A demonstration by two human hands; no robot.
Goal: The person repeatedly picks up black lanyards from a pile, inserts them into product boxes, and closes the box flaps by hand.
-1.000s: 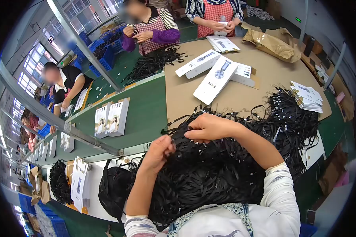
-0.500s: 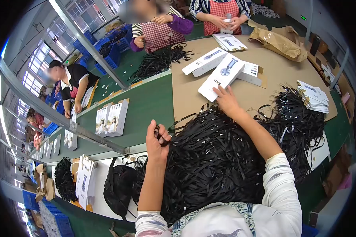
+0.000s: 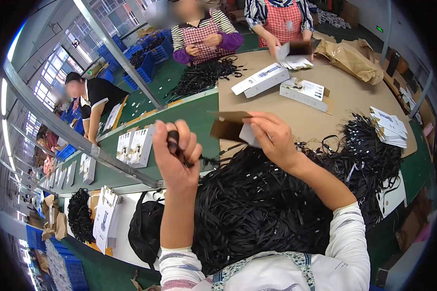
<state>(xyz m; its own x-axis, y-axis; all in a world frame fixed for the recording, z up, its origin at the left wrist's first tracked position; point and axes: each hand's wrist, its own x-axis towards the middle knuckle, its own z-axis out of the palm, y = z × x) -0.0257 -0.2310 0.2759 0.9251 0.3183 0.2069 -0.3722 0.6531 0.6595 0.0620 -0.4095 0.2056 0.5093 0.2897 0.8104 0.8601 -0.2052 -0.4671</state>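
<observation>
My left hand (image 3: pixel 179 157) is closed around a small black cord (image 3: pixel 173 139), raised over the near edge of the green belt. In my right hand (image 3: pixel 275 139) is a white fan box (image 3: pixel 248 136), pinched near its end. Its flap stands up and the brown inside (image 3: pixel 226 128) faces my left hand. What the box holds, if anything, I cannot make out. Below both hands spreads a large heap of black cords (image 3: pixel 262 208). Two more fan boxes, one printed with a fan (image 3: pixel 267 77) and one with a picture side (image 3: pixel 303 92), lie on the brown cardboard (image 3: pixel 349 104) beyond.
Across the table a co-worker in a red checked apron (image 3: pixel 282 24) handles a box. Another stands by a smaller black cord pile (image 3: pixel 199 80). Upright boxes (image 3: pixel 134 147) line the green belt (image 3: pixel 187 114). A metal post (image 3: pixel 121 56), crumpled brown paper (image 3: pixel 349 58) and flat cartons (image 3: pixel 390 123) surround the table.
My right hand has lifted the top fan box off the others and brought it nearer, its end now open. My left hand has risen with the cord. The co-worker opposite has moved a box lower.
</observation>
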